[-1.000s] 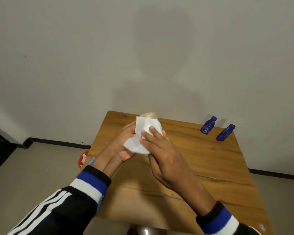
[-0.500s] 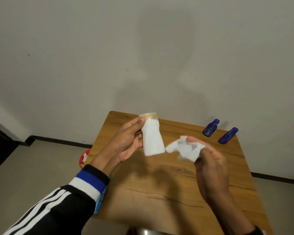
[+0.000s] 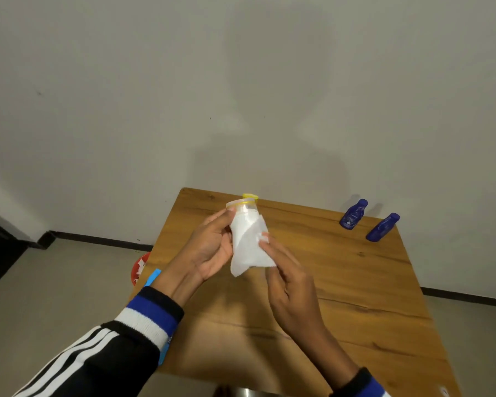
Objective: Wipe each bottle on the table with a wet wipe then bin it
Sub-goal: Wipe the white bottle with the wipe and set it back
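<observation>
My left hand [image 3: 209, 247] grips a white bottle [image 3: 242, 222] with a yellow-ringed cap, held upright above the wooden table [image 3: 341, 282]. A white wet wipe [image 3: 251, 253] lies against the bottle's right side and covers most of its body. My right hand [image 3: 289, 279] presses the wipe onto the bottle with its fingers and thumb. Two dark blue bottles [image 3: 353, 214] [image 3: 382, 227] stand at the table's far right corner, well away from both hands.
A red bin [image 3: 139, 269] with white scraps in it sits on the floor left of the table. A blue packet [image 3: 152, 277] shows at the table's left edge behind my left wrist. A grey wall runs close behind the table.
My right hand, which had pulled away to the right with the wipe, has come back and laid the wipe on the bottle. My left hand kept hold of the bottle.
</observation>
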`<state>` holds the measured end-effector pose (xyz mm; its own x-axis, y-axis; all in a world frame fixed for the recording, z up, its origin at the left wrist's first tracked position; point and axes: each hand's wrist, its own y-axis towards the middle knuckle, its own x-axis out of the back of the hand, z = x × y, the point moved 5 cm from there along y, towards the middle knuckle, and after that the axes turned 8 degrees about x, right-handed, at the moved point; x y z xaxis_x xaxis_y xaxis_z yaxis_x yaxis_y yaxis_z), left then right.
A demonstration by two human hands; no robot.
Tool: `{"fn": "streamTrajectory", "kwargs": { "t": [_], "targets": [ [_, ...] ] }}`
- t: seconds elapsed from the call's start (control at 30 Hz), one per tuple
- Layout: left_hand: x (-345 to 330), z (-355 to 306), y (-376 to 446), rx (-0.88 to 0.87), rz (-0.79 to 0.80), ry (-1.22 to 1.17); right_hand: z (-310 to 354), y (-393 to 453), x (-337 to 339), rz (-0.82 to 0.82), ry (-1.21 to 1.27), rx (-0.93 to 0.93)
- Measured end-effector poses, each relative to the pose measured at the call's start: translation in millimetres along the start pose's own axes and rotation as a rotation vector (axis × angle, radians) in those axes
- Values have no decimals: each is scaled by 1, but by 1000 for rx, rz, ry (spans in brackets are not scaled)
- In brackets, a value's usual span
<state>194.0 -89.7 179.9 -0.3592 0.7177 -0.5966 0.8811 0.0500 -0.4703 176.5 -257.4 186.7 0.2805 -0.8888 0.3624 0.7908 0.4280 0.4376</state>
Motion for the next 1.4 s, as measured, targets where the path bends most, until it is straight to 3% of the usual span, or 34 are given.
{"fn": "streamTrajectory", "kwargs": {
  "t": [0.17,0.27,0.37,0.5,0.6,0.8,1.0,1.27,1.4],
  "targets": [
    [15,1,2,128,-20,-26,-39,-33,0,-186,602,-797],
    [14,6,2,148,-30,8,-38,-30,3,-343,949,-997],
    [3,14,1,164,-22,59,-24,-16,-2,-293,1021,-978],
    [2,25,8,103,-123,145,-1,-3,-13,-135,865,-826],
    [6,15,9,48,-188,65,6,-2,-9,-184,858,-793],
    [2,-8,3,91,116,-33,-13,-4,24,-450,969,-870],
    [-5,-13,4,69,213,-95,-24,1,53,-590,997,-822],
    [-14,-7,9,87,274,-96,-14,9,62,-591,931,-724],
    [-18,-8,13,79,282,-77,-1,21,59,-516,839,-606]
  ]
}}
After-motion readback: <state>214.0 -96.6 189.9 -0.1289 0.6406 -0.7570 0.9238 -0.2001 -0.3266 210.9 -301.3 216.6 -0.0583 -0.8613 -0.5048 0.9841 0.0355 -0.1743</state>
